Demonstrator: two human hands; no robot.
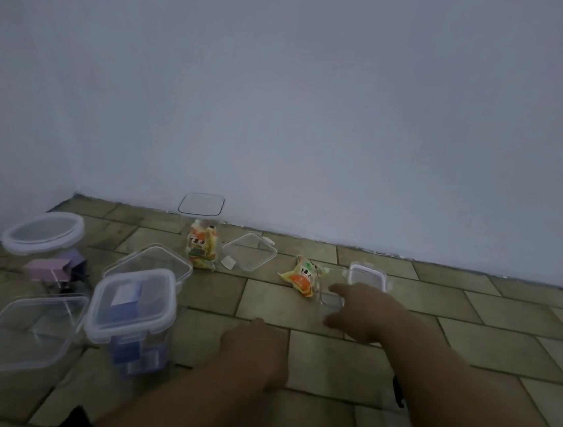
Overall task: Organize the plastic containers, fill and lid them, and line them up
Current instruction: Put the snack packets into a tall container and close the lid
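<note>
right hand (360, 312) is reaching out over the tiled floor (469, 321), fingers spread and curled round a small clear container (332, 299) that is lying low against the tiles, though the blur is keeping me from saying whether it is truly gripped or only touched. left hand (255, 348) is resting knuckles-up on the floor nearer the person, loosely closed, holding nothing i can make out. taking that small clear container as the landmark: a yellow and orange snack packet (303, 275) is lying just beside it on the left, and a white-rimmed lid (368, 276) is sitting just behind it toward the wall. further left of it an empty square tub (250, 256) is standing open, and beside that a tall clear jar (202, 236) is holding more snack packets under its lid. well to the left a lidded tub with a blue box inside (131, 309) is standing among other tubs, some lidded and some looking bare. the step in hand is looking like filling this small one; the next move is calling for steadying it, tucking the packet inside, then pressing the white-rimmed lid on squarely.
</note>
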